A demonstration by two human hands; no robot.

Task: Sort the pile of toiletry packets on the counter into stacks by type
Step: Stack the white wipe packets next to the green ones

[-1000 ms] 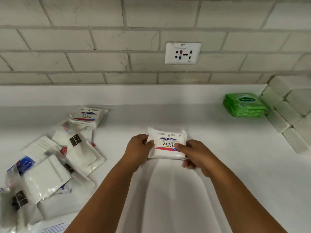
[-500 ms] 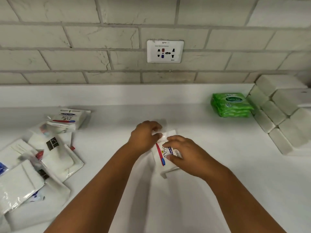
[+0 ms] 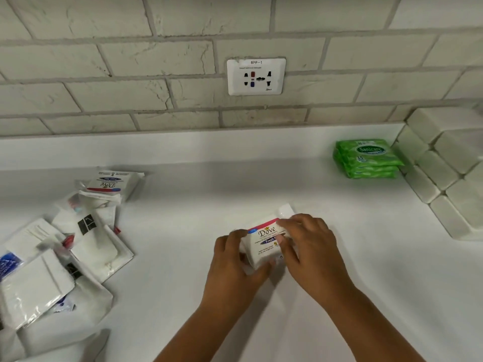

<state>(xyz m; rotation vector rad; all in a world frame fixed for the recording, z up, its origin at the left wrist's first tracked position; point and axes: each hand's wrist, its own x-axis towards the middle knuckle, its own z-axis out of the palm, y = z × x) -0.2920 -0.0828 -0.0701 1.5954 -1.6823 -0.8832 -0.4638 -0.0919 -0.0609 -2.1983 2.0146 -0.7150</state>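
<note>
A white Dove soap packet (image 3: 265, 240) sits low over the middle of the white counter (image 3: 261, 186), label facing me and readable. My left hand (image 3: 235, 259) grips its left and near side, and my right hand (image 3: 309, 246) covers its right end with fingers on top. Another Dove packet (image 3: 109, 182) lies on top of the pile of white toiletry packets (image 3: 65, 252) at the left. A stack of green Sanicare wipe packs (image 3: 367, 158) stands at the back right.
A stepped block of white stone tiles (image 3: 449, 176) closes off the counter's right side. The brick wall behind carries a power socket (image 3: 255, 76). Bare counter lies between the pile and my hands, and between my hands and the green stack.
Both hands have turned the Dove packet around: its label read upside down a second ago, sideways half a second ago, and now reads upright. The view shifted right.
</note>
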